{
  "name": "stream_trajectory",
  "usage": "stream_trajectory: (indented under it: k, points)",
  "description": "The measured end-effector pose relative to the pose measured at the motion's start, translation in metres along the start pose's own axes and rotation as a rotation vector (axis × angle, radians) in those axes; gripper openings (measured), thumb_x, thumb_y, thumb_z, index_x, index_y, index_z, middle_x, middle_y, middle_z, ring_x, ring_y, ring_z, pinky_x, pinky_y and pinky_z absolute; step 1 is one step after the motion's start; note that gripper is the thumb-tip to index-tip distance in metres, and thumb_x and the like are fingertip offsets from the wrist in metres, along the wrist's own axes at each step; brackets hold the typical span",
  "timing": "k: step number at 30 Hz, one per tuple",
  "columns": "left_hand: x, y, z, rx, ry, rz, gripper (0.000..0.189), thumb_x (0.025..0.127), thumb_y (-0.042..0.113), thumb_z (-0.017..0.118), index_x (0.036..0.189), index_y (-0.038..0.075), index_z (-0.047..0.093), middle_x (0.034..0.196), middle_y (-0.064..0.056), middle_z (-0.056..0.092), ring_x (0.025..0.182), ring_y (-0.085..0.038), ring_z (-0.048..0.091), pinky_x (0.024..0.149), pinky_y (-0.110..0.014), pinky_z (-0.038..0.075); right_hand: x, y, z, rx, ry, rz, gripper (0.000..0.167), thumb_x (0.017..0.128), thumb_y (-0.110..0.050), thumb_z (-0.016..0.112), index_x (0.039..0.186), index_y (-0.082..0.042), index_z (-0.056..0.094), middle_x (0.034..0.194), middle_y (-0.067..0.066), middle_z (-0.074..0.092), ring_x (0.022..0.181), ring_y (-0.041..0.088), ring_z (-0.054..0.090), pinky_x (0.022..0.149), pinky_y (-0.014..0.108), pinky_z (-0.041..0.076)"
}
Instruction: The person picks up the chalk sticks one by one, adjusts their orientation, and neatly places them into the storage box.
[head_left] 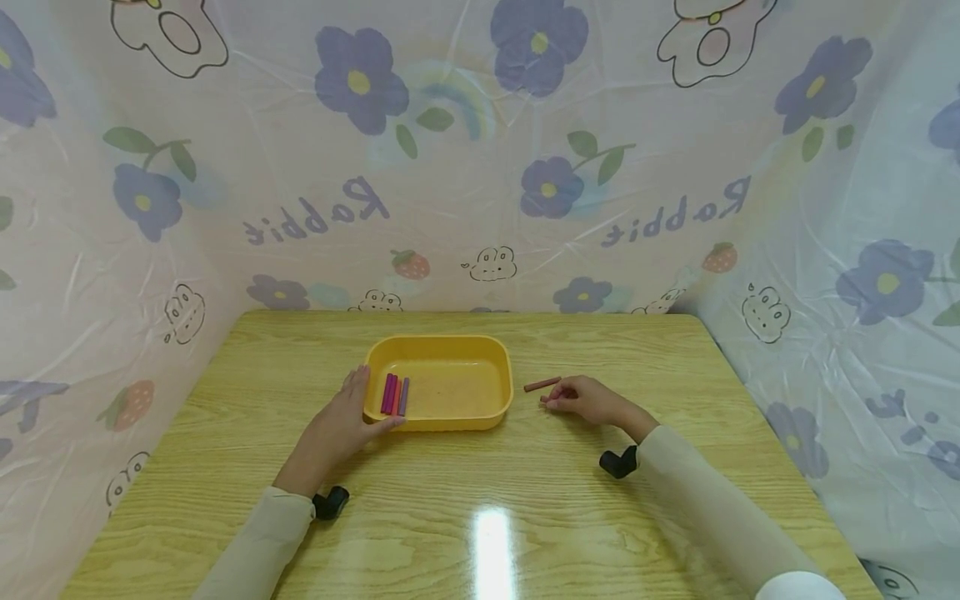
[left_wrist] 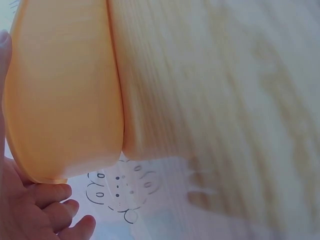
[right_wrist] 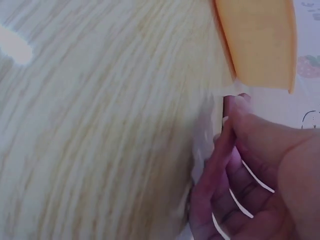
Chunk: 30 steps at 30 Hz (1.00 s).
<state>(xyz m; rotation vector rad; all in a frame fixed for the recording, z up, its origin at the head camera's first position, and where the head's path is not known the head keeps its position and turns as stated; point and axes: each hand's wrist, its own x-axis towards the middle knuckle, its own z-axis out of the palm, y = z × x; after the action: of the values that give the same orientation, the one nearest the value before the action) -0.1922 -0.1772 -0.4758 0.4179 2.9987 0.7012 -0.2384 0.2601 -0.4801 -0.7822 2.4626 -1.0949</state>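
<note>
My left hand holds the left end of a yellow plastic tray, thumb along the front rim and fingers at the left side. In the left wrist view its fingers curl at the tray's end. Several crayon-like sticks, magenta, orange-red and purple, lie side by side in the tray's left part. To the right of the tray, my right hand pinches a short reddish-brown stick between thumb and fingertips, close over the table. Just beyond it lies a brown stick.
Both stand on a wood-grain table, which has a bright reflection near its front. A patterned fabric sheet hangs behind and along both sides. Black wrist mounts sit under the sleeves.
</note>
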Motion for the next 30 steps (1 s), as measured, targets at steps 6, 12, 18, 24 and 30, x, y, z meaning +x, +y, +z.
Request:
stream_trajectory:
  k: [6, 12, 18, 24, 30]
  points:
    - [0.0, 0.0, 0.0, -0.004, -0.004, -0.005, 0.116, 0.074, 0.077, 0.049, 0.149, 0.004, 0.001, 0.153, -0.018, 0.008, 0.139, -0.034, 0.011, 0.106, -0.054, 0.022, 0.001, -0.003, -0.002, 0.043, 0.002, 0.008, 0.022, 0.098, -0.017, 0.049, 0.093, -0.003, 0.065, 0.129, 0.0, 0.056, 0.09, 0.016, 0.052, 0.072, 0.024, 0.039]
    - [0.0, 0.0, 0.0, 0.001, -0.001, -0.006, 0.115, 0.074, 0.077, 0.049, 0.149, 0.005, 0.001, 0.153, -0.018, 0.008, 0.139, -0.035, 0.012, 0.105, -0.054, 0.023, 0.001, -0.003, -0.005, 0.124, 0.032, 0.068, 0.026, 0.098, -0.02, 0.049, 0.097, 0.002, 0.063, 0.122, 0.007, 0.06, 0.066, 0.029, 0.047, 0.057, 0.025, 0.041]
    - [-0.001, 0.001, 0.0, 0.0, -0.003, -0.009, 0.115, 0.074, 0.078, 0.048, 0.15, 0.005, 0.0, 0.153, -0.018, 0.008, 0.139, -0.034, 0.011, 0.105, -0.054, 0.024, 0.002, -0.005, -0.007, 0.334, 0.023, 0.057, 0.037, 0.099, -0.02, 0.045, 0.093, 0.015, 0.054, 0.121, 0.017, 0.059, 0.068, 0.041, 0.038, 0.059, 0.039, 0.037]
    - [0.0, 0.0, 0.0, 0.008, -0.008, -0.007, 0.115, 0.073, 0.079, 0.046, 0.15, 0.006, -0.002, 0.154, -0.017, 0.007, 0.139, -0.033, 0.01, 0.105, -0.054, 0.023, 0.002, -0.012, -0.008, 0.35, 0.095, 0.144, 0.041, 0.098, -0.028, 0.048, 0.099, 0.013, 0.056, 0.098, 0.028, 0.061, 0.085, 0.032, 0.054, 0.074, 0.044, 0.049]
    - [-0.001, 0.001, -0.001, 0.005, -0.01, -0.012, 0.116, 0.073, 0.079, 0.046, 0.15, 0.007, -0.002, 0.153, -0.017, 0.007, 0.139, -0.034, 0.011, 0.104, -0.054, 0.025, 0.004, -0.013, -0.007, 0.421, 0.125, 0.199, 0.047, 0.097, -0.031, 0.048, 0.103, 0.015, 0.056, 0.098, 0.031, 0.058, 0.091, 0.033, 0.059, 0.079, 0.04, 0.052]
